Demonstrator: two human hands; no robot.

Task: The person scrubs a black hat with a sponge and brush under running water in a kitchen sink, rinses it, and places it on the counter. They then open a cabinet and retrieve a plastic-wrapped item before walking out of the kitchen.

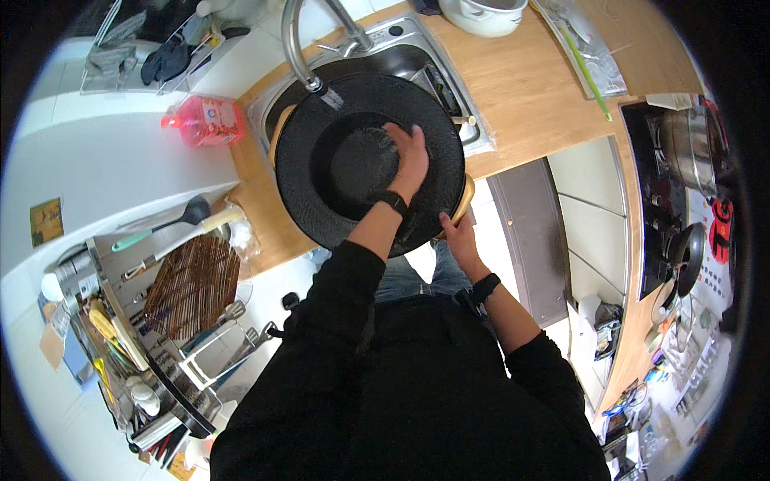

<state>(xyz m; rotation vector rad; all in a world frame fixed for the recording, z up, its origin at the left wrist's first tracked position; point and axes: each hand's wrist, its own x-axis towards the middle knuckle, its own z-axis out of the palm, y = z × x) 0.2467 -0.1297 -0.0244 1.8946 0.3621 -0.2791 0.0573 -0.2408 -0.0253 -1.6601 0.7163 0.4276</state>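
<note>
A large black wok [365, 162] with two gold-coloured handles rests tilted over the stainless steel sink [462, 81]. Inside it, my left hand [410, 157] reaches over the inner wall with its fingers apart, and nothing shows in it. Whether its fingertips press on the surface is hard to tell. My right hand [462, 239] grips the wok's near right side by the handle [465, 198], thumb over the rim. From the curved metal faucet [295, 45], water runs onto the wok's far left inner edge. The wok hides much of the basin.
A pink bottle [207, 121] stands left of the sink. A white pot [486, 15] sits on the wooden counter [499, 78], with a utensil tray [580, 51] farther right. A stove [656, 198] lies at far right. Ladles and a brown slatted rack [195, 288] are at left.
</note>
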